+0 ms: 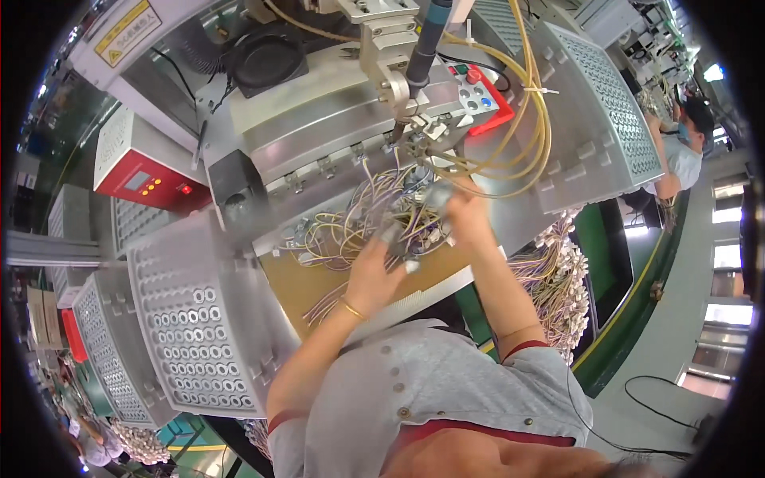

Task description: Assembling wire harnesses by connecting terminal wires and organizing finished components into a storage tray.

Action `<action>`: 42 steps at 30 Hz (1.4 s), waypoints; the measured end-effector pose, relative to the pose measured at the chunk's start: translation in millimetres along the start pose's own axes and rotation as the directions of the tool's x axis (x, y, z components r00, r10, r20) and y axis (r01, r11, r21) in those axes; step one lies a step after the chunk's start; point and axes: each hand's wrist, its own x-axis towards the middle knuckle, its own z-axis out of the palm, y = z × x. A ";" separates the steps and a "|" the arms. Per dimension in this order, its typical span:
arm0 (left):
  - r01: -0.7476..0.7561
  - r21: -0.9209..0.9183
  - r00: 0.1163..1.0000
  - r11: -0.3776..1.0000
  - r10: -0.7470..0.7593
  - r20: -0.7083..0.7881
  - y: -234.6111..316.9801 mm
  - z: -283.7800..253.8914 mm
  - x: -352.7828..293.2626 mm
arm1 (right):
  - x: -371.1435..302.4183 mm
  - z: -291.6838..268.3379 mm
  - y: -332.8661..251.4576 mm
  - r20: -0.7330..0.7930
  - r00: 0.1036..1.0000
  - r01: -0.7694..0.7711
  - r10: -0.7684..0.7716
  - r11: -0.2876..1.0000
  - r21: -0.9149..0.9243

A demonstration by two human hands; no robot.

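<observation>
A tangled pile of thin yellow, white and purple wires with small white connectors (351,231) lies on the worktable in front of the machine. My left hand (374,275) reaches into its near side, fingers bent around some of the wires; the fingertips look covered and are partly blurred. Wire ends (323,304) trail out below this hand onto a tan mat (291,280). At the pile's right side is my right hand (466,211), its fingers smeared by motion, so what they hold cannot be made out. Just beyond the pile, a metal fixture bar (323,166) carries several small clamps.
A soldering-type head (418,60) on a metal bracket hangs above the fixture. Yellow tubing (542,135) loops down at right beside a red-framed button panel (486,103). Grey trays of round parts (195,350) stand left; a red-fronted control box (147,182) sits behind. Another person (681,151) works far right.
</observation>
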 end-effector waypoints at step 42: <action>0.102 0.642 0.876 0.760 0.237 -0.420 -50.5 -101.3 -98.7 | -52.6 122.5 23.3 0.755 0.587 0.615 -0.291 0.767 -0.182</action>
